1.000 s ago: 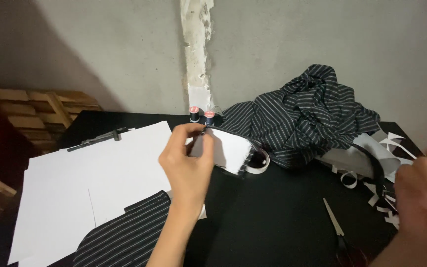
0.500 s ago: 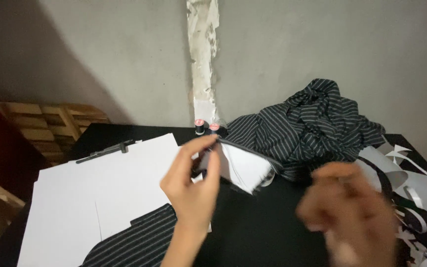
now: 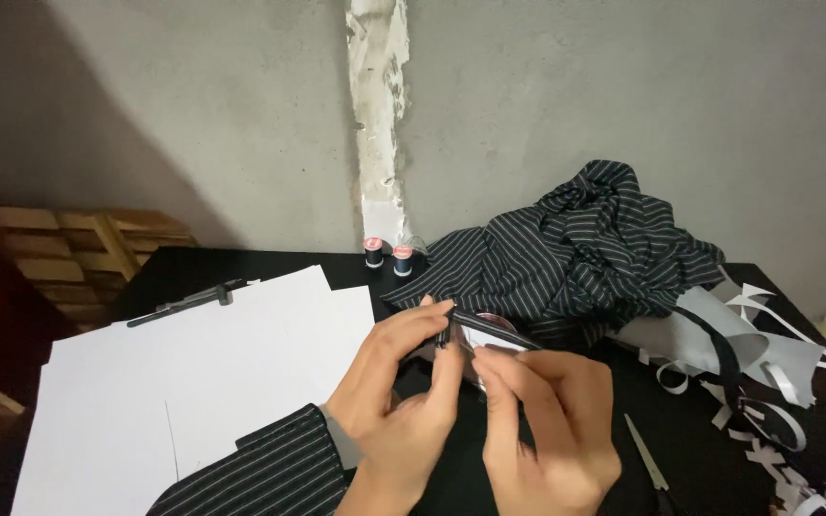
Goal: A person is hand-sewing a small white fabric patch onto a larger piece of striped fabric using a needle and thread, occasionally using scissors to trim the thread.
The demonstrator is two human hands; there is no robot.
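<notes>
A black table [image 3: 566, 478] carried white paper sheets [image 3: 193, 382], a heap of dark striped fabric [image 3: 576, 258], grey paper scraps [image 3: 757, 354], two thread spools [image 3: 386, 254] and scissors [image 3: 650, 468]. Above its middle, the left hand [image 3: 399, 401] and right hand [image 3: 547, 420] met. Both were pinched closed on a thin black strip [image 3: 489, 325], fingers curled, in front of the fabric.

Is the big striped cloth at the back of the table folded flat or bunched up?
Bunched up. The striped cloth sits in a crumpled heap with stripes running in many directions, rising behind both hands, next to the two thread spools.
</notes>
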